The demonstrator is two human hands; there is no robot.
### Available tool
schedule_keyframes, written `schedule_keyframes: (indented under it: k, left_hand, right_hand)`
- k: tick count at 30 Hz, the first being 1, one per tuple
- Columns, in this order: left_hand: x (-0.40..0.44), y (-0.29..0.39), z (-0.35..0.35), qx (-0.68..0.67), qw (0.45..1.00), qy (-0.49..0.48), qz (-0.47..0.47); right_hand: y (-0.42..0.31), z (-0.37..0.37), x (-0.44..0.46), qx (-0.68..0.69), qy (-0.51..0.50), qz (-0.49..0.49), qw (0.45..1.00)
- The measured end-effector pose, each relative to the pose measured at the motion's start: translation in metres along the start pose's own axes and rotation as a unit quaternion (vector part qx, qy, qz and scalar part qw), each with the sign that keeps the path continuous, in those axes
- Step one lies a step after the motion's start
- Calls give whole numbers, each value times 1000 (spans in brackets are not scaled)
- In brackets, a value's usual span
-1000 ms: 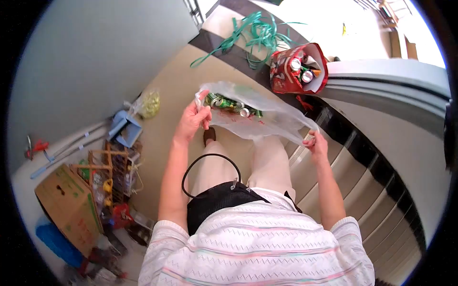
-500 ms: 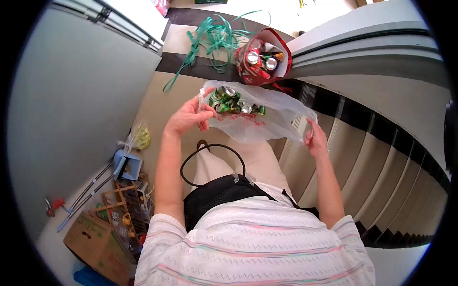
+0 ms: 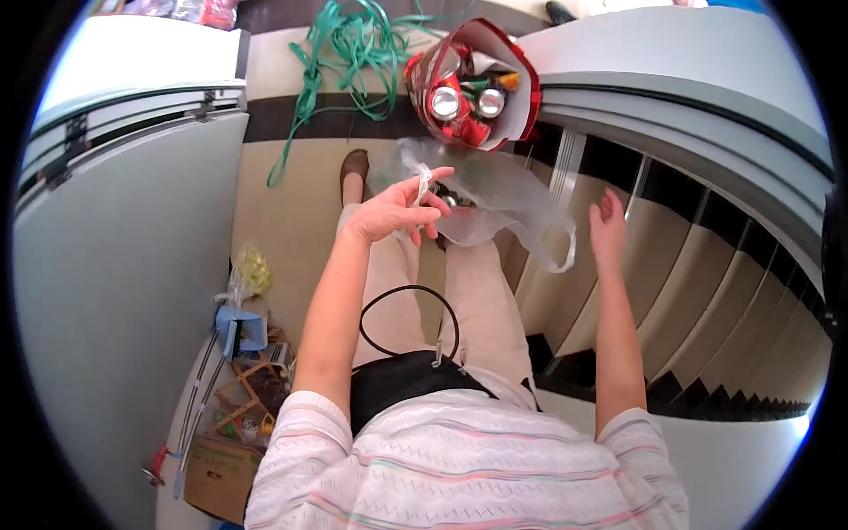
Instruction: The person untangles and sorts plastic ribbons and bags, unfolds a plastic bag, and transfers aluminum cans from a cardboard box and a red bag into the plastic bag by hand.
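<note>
My left hand [image 3: 395, 212] holds one handle of a translucent white plastic bag [image 3: 503, 185], the handle hooked over its fingers. Crushed green cans [image 3: 452, 199] lie inside the bag, partly hidden by its film and my fingers. The bag's other handle loop [image 3: 563, 252] hangs loose on the right. To the right of that loop, my right hand [image 3: 608, 228] is off the bag, its fingers apart and nothing in them. Just beyond the bag stands a red bag [image 3: 527, 97] filled with cans, several red and two with silver ends showing.
Tangled green plastic strap [image 3: 353, 57] lies on the tiled floor at the upper left. Stairs [image 3: 680, 256] run down the right side. A grey door panel [image 3: 132, 238] is at left, with a blue dustpan [image 3: 252, 331], a wooden rack and a cardboard box [image 3: 216, 477] beside it.
My right hand has let go of the bag's handle and moved a little up and right. The bag has sagged partly closed over the cans. My view has shifted.
</note>
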State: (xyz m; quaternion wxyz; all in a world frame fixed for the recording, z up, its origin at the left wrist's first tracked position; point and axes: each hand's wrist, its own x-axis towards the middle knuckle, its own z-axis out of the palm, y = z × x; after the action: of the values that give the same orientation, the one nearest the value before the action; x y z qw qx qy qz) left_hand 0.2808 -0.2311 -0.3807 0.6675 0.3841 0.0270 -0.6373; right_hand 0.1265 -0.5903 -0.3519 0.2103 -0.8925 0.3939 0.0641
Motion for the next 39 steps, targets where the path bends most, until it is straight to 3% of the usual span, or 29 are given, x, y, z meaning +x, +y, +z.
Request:
schedule_keyframes:
  k: [2,4,9,12,14,16,18,20,22,25,28,33,36,38,39]
  left_hand:
    - [4,3,-14,-12,999,-28,-16]
    - [10,5,-29,-12,998,-56,-37]
    - [13,6,-56,-57,992,-105,-31]
    - [22,3,-68,-75,989,-126,-7]
    - [31,-1,-76,-91,987,-133,20]
    - [36,-5,-83,-110,984,-130,47]
    - [41,-11,-88,-121,984,-111,63]
    - [44,-20,-96,-130,984,-95,79]
    - [47,-27,-100,-142,980,-93,103]
    - [47,-34,-103,-148,978,-82,121]
    - [47,-38,-108,-155,975,-77,143]
    - [44,-37,-112,-156,969,-81,173]
    - [45,-39,-114,-136,967,-94,191]
    - [49,-45,-116,-118,964,-112,211]
    - [51,-44,-117,-108,962,-128,218]
  right_hand:
    - [-48,32,6,116,-80,-18,990]
    - [-115,73,16,110,-123,-141,976]
    - [-192,187,65,-91,-172,-253,948]
    - [-194,218,81,-128,-180,-260,940]
    - [-185,231,85,-93,-155,-274,945]
    - [-177,226,89,-58,-162,-221,960]
    - [-144,223,103,-9,-101,-248,963]
    - [-137,190,103,135,-157,-108,972]
    - [-118,162,97,316,-189,39,929]
    - [-98,118,78,415,-180,127,883]
    - [-95,87,42,487,-223,151,831]
    - [-95,105,-25,372,-308,221,847]
    - [-97,168,-56,328,-271,315,848]
    - [-95,212,-69,323,-296,347,829]
    - [-89,234,-73,301,-297,319,848]
